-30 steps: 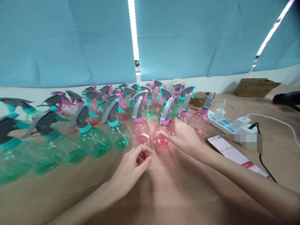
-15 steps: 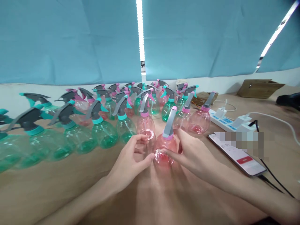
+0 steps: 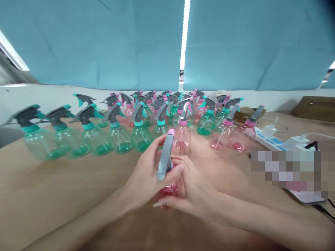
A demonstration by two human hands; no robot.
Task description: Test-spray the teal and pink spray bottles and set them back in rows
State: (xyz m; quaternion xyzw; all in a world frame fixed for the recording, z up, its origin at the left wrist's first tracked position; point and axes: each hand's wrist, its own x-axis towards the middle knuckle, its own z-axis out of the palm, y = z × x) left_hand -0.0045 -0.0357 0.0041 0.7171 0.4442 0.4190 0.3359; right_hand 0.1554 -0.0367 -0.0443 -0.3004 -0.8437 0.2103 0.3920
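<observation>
Between both hands is a pink spray bottle (image 3: 171,190) with a grey trigger head and a pink nozzle tip. My left hand (image 3: 149,170) closes around its neck and head, the thumb lying across the collar. Lower down, my right hand (image 3: 193,184) wraps the round body from the right, its thumb across the front. The hands partly hide the collar and the body. Just beyond them stands another pink spray bottle (image 3: 182,134). To its left, a row of green spray bottles (image 3: 141,137) runs along the table.
Two pink spray bottles (image 3: 241,136) stand to the right, with more pink and green ones at the back. A white power strip (image 3: 269,139) with chargers lies at the right, near a partly blurred phone (image 3: 309,197) and its cable. A brown case (image 3: 311,109) sits behind.
The held bottle has moved nearer to me. My left hand has gone from beside it to gripping its neck, while my right hand has kept its body. The view has turned left.
</observation>
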